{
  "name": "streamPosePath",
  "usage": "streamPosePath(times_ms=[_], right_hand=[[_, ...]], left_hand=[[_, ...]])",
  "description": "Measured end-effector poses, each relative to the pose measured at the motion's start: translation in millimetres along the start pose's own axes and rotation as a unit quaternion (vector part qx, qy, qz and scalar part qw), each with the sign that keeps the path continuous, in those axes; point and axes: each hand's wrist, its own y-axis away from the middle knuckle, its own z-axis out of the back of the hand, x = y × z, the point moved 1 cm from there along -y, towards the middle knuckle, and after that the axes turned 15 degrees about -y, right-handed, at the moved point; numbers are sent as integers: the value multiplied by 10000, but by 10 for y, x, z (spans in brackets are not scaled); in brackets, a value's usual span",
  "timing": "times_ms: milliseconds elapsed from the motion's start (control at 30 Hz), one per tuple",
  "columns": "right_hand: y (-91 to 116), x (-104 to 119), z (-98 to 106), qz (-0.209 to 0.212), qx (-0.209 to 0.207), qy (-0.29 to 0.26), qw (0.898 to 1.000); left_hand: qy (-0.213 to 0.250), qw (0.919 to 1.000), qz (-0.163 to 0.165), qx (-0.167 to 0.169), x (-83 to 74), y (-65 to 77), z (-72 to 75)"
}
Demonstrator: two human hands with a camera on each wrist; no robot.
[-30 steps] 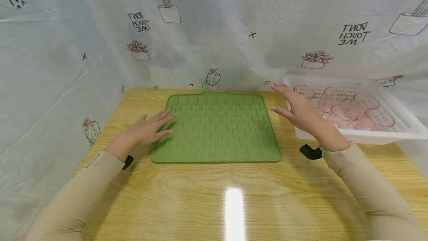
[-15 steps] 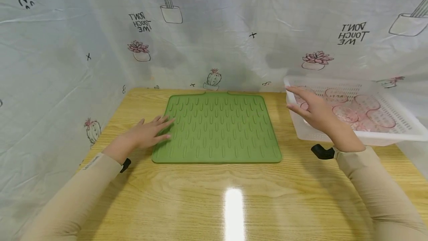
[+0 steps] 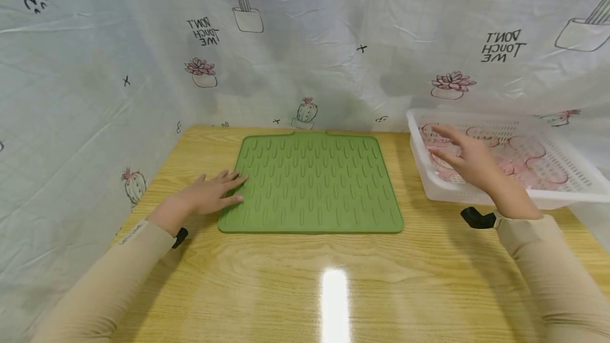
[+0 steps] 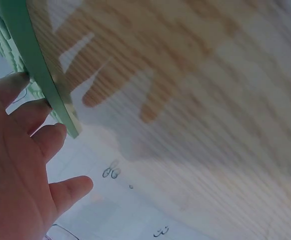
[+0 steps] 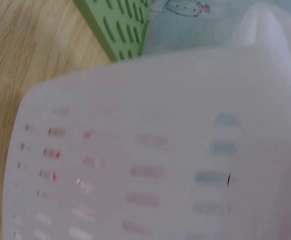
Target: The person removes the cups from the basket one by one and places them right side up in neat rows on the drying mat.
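A green mat (image 3: 314, 187) with rows of raised oval ridges lies flat on the wooden table. My left hand (image 3: 205, 196) is at its left edge, fingers extended over the border. In the left wrist view, the fingertips (image 4: 43, 107) meet the mat's edge, though firm contact is hard to judge. Over the left part of a white plastic basket (image 3: 452, 192), my right hand (image 3: 472, 162) hovers with fingers loosely extended, holding nothing visible. Inside the basket are several clear pink-rimmed round items (image 3: 548, 168), whose kind I cannot tell. The right wrist view shows mostly the slotted basket wall (image 5: 110, 130).
A pale sheet printed with cacti (image 3: 305, 41) hangs behind the table and along its left side. The wooden tabletop (image 3: 267, 285) extends in front of the mat, with a bright light reflection on it. The basket reaches over the table's right side.
My right hand has moved rightward, from beside the basket's left rim to over its inside. The left hand has slid slightly toward me along the mat's edge.
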Motion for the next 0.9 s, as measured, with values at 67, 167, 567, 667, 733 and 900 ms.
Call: streamPosePath(times_ms=[67, 167, 567, 667, 733, 900], right_hand=[[6, -26, 25, -211, 45, 22, 9998], [2, -70, 67, -488, 106, 31, 9987], [-16, -269, 158, -881, 284, -361, 9951], [-28, -319, 171, -990, 396, -604, 9925], [-34, -344, 180, -1033, 457, -741, 9908], [-36, -390, 216, -1196, 578, -948, 9866]], left_hand=[[57, 10000, -5, 11, 9, 0, -7], [116, 9999, -39, -3, 22, 1, -11], [296, 9995, -106, 33, 58, 13, -33], [320, 9994, -71, 98, 71, 13, -43], [317, 9994, -74, 118, 73, 12, -45], [335, 9993, -60, 126, 71, 2, -42]])
